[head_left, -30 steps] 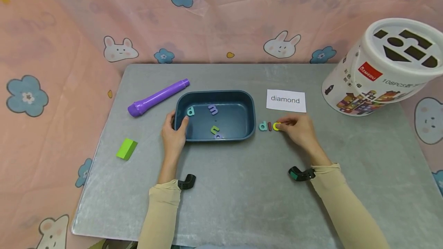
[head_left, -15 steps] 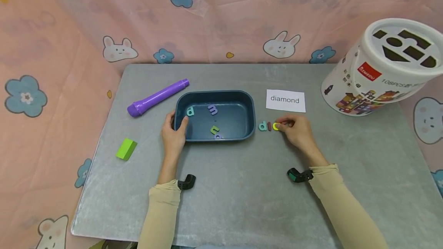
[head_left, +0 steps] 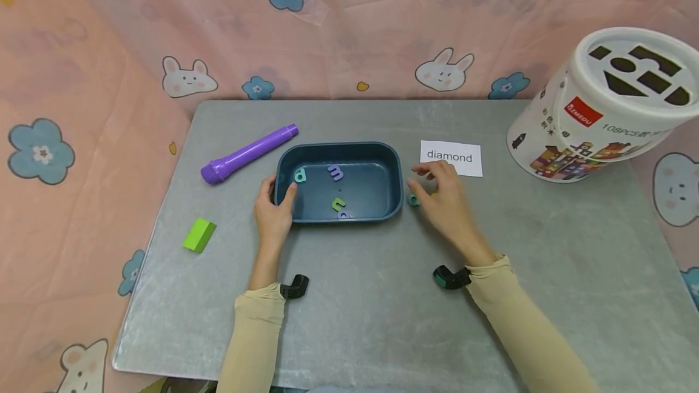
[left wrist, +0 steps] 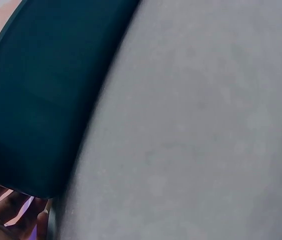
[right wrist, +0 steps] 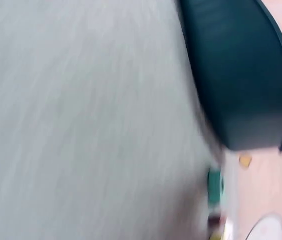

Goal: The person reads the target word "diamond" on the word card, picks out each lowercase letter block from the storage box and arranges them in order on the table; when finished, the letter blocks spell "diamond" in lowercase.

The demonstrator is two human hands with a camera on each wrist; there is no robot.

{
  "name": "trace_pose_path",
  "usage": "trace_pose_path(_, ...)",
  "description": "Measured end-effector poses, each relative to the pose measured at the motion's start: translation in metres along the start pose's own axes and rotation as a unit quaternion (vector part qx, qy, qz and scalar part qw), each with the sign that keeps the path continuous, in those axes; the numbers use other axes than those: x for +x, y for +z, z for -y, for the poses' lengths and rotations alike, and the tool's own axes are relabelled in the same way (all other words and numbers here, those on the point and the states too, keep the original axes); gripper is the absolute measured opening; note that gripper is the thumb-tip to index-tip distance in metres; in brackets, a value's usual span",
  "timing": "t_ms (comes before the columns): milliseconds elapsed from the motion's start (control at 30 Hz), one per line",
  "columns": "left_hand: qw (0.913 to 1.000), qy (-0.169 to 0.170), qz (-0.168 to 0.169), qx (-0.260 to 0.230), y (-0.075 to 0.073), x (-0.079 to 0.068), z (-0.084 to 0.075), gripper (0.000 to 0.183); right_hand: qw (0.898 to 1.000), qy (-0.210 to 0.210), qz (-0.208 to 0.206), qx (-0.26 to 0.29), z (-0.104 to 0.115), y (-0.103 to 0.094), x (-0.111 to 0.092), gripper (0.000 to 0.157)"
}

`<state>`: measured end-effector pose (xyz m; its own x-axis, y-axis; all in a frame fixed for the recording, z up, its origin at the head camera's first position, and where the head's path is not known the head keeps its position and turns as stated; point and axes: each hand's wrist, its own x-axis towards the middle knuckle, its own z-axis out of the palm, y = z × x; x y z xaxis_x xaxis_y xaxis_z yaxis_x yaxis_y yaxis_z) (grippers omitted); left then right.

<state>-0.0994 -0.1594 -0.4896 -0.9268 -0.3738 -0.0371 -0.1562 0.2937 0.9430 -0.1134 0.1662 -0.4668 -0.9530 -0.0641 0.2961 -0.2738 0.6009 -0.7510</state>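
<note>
My left hand (head_left: 274,214) grips the left end of a dark blue tray (head_left: 371,190), thumb over the rim and fingers outside. Inside the tray lie a teal letter (head_left: 300,175), a purple m (head_left: 335,172), a green n (head_left: 338,204) and another purple letter (head_left: 343,215) by the front wall. My right hand (head_left: 448,208) hovers just right of the tray, fingers loosely bent and holding nothing. Under it a teal d (head_left: 413,200) shows in part, with a sliver of yellow letter (head_left: 434,194). A dark red letter (right wrist: 214,219), hidden in the head view, shows blurred in the right wrist view.
A white card (head_left: 464,162) printed "diamond" lies behind my right hand. At the back right stands a big white bucket (head_left: 590,120) with a slotted lid. Left of the tray are a purple toy microphone (head_left: 251,153) and a green block (head_left: 199,235).
My right hand has let go of the yellow letter, leaving it on the table, and moved left toward the tray with its fingers spreading. The left hand and tray have not moved.
</note>
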Motion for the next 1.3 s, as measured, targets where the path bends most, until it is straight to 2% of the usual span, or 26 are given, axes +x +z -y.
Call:
trace_pose_path(100, 1.0000, 0.001, 0.001, 0.000, 0.000, 0.000, -0.001, 0.049, 0.997, -0.075, 0.029, -0.019, 0.015, 0.012, 0.003, 0.028)
trace_pose_path(167, 1.0000, 0.000, 0.004, 0.001, 0.000, 0.000, -0.001, 0.049, 0.989, -0.118, 0.070, -0.051, 0.025, 0.021, 0.006, 0.031)
trace_pose_path(233, 1.0000, 0.000, 0.005, 0.001, 0.000, -0.001, -0.001, 0.050, 0.979, -0.141, 0.123, -0.084, 0.033, 0.029, 0.009, 0.036)
trace_pose_path(333, 1.0000, 0.001, 0.007, 0.000, 0.000, -0.001, -0.002, 0.050, 0.961, -0.143, 0.200, -0.124, 0.046, 0.039, 0.015, 0.046)
trace_pose_path(400, 1.0000, 0.002, 0.005, 0.000, 0.000, -0.001, -0.003, 0.050, 0.952, -0.128, 0.240, -0.143, 0.051, 0.044, 0.020, 0.054)
trace_pose_path(533, 1.0000, 0.000, 0.004, -0.002, 0.000, 0.000, -0.002, 0.049, 0.932, -0.102, 0.300, -0.178, 0.058, 0.053, 0.032, 0.066)
trace_pose_path(667, 1.0000, -0.004, 0.002, -0.003, 0.000, 0.000, -0.002, 0.049, 0.916, -0.080, 0.347, -0.183, 0.058, 0.064, 0.043, 0.075)
trace_pose_path(967, 1.0000, -0.003, 0.004, -0.001, 0.001, 0.000, -0.002, 0.049, 0.906, -0.058, 0.387, -0.162, 0.049, 0.086, 0.053, 0.077)
trace_pose_path(1133, 0.9999, -0.001, 0.005, -0.013, 0.000, 0.000, -0.003, 0.048, 0.901, -0.049, 0.396, -0.172, 0.050, 0.089, 0.055, 0.068)
trace_pose_path(1200, 0.9999, 0.000, 0.006, -0.015, 0.000, 0.001, -0.003, 0.048, 0.904, -0.050, 0.390, -0.170, 0.050, 0.090, 0.056, 0.063)
trace_pose_path(1300, 0.9999, 0.001, 0.005, -0.014, -0.001, 0.001, -0.002, 0.048, 0.914, -0.058, 0.367, -0.161, 0.051, 0.091, 0.058, 0.055)
